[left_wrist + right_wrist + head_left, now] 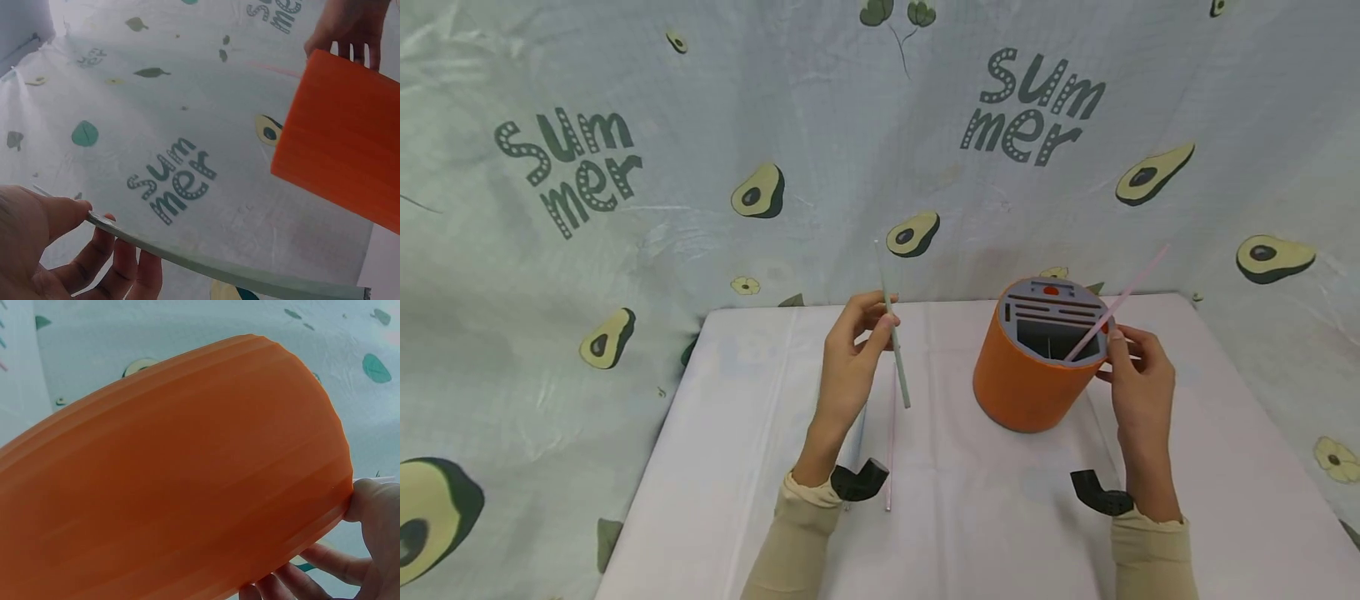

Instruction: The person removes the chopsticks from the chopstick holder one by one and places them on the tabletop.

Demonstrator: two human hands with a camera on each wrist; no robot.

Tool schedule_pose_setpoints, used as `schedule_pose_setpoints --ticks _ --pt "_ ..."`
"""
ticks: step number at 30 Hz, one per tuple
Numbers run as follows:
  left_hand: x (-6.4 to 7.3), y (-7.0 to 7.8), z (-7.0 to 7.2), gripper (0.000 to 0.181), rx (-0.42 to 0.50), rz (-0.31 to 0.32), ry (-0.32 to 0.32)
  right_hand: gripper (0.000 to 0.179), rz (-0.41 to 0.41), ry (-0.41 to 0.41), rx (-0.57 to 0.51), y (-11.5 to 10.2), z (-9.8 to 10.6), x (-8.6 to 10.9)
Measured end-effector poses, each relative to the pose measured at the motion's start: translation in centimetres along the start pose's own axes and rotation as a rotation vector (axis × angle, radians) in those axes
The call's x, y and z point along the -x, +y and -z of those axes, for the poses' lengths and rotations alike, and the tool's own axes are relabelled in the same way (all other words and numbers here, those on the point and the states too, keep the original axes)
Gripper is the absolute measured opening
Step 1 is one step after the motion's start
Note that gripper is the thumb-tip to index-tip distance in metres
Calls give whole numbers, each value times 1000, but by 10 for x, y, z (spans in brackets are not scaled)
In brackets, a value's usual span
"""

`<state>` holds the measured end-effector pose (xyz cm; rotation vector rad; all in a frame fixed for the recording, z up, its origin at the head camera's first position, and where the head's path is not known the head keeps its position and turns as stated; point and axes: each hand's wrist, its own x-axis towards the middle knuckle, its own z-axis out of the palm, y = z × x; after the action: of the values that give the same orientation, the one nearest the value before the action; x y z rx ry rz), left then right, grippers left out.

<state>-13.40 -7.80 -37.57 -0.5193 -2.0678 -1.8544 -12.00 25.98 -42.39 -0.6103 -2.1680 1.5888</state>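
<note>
My left hand pinches a thin pale green straw-like stick between thumb and fingers, held steeply above the table. In the left wrist view the stick runs from the fingertips to the lower right. An orange round desk organizer with a grey slotted top tilts toward the front. My right hand grips its right rim, thumb near the top and fingers against the outside wall. A pink stick leans out of the large front compartment. The orange wall fills most of the right wrist view.
A pink stick and a bluish stick lie on the white-covered table, partly behind the left forearm and its black wrist mount. A printed avocado cloth hangs just behind the table's back edge.
</note>
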Motion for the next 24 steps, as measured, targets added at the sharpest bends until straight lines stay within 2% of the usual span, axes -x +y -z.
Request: schedule_pose_setpoints --ticks 6,14,20,24 --pt "18 -28 15 26 -65 110 29 42 -22 0 0 6 4 3" --pt "42 -55 45 27 -124 232 97 42 -9 8 12 4 6 1" --pt "60 -72 66 26 -165 376 150 42 -6 7 1 1 4 -1" --pt "70 -83 78 26 -264 471 183 42 3 -1 -16 0 1 -2"
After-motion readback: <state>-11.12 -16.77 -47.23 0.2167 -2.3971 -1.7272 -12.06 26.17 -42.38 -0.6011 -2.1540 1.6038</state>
